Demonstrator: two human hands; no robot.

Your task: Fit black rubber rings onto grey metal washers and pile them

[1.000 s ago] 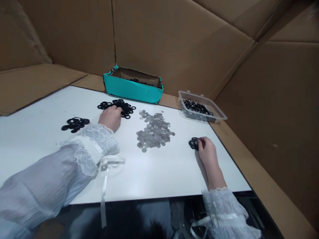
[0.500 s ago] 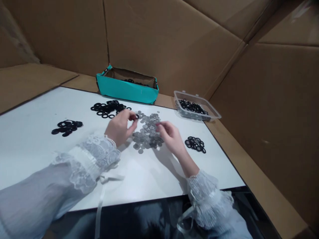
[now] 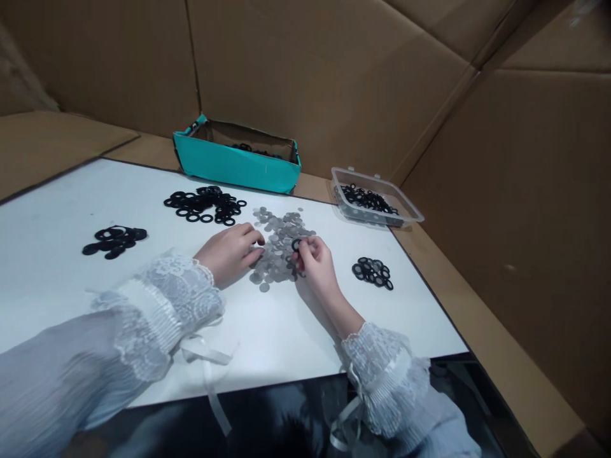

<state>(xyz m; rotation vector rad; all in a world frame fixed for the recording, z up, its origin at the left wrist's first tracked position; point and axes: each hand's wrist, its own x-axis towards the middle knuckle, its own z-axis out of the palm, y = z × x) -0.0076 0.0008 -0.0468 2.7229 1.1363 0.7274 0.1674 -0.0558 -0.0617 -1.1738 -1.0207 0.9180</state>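
Observation:
My right hand (image 3: 319, 264) pinches a black ring (image 3: 296, 245) over the pile of small grey discs (image 3: 275, 254) in the middle of the white board. At the left edge of that pile is my left hand (image 3: 230, 253), its thumb and fingers apart with nothing between them. Beyond my left hand lies a heap of black rings (image 3: 206, 205). A smaller group of black rings and discs (image 3: 114, 240) rests at the far left. Right of my right hand are several black rings with grey centres (image 3: 372, 272).
A turquoise box (image 3: 236, 166) with black pieces inside stands at the back. At the back right is a clear plastic tray (image 3: 377, 191) holding many black rings. Cardboard walls (image 3: 305, 83) enclose the white board (image 3: 267, 343).
The black ring that was in my left fingers is gone from them, and a black ring now shows in my right fingers. My left hand has opened and lowered slightly; the view shifted a little.

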